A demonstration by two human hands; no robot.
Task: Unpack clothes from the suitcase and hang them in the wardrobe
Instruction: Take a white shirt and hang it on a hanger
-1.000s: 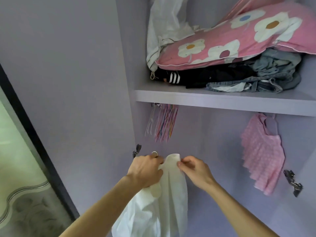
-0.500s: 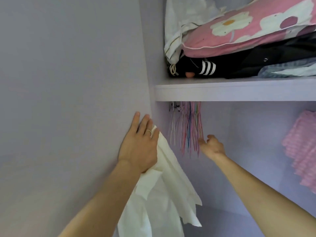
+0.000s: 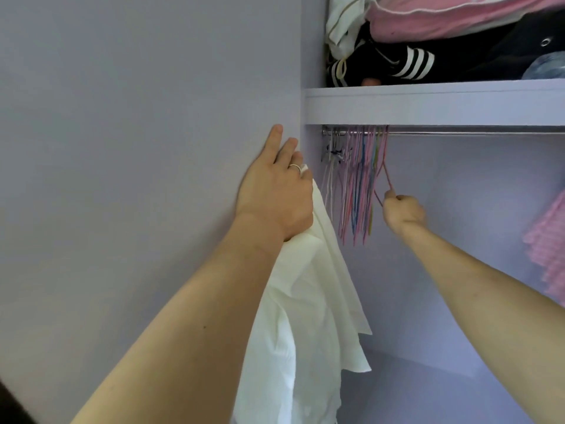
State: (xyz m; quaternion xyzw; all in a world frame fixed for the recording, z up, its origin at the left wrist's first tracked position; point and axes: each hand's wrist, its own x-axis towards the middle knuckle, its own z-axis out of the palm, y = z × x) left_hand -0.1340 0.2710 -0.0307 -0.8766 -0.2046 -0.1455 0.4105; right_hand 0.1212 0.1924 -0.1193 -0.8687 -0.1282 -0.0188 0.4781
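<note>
The pale lilac door [image 3: 137, 117] fills the left half of the frame. Your left grip [image 3: 275, 194] lies against its right edge at centre frame. Two fingers point straight up flat on the panel, and a ring shows on the next one. The rest of that grip is closed on the white shirt [image 3: 308, 301], with a bit of fabric poking out beside the ring. The shirt hangs down from under your palm to the bottom edge of the frame, just inside the wardrobe opening.

Right of the shirt, a bunch of thin hangers [image 3: 354, 194], mostly pink with some blue and green, hangs from the left end of the rod [image 3: 458, 133]. Your right grip [image 3: 403, 212] is curled round the lower wire of the rightmost hanger [image 3: 387, 175]. That hanger is pulled to the right of the bunch while its hook is on the rod.

Above the rod runs the shelf [image 3: 428, 102]. On it sits a black garment [image 3: 412, 64] with white stripes under a pink pillow [image 3: 443, 16]. At the right edge, a pink top [image 3: 550, 246] hangs below the rod.
</note>
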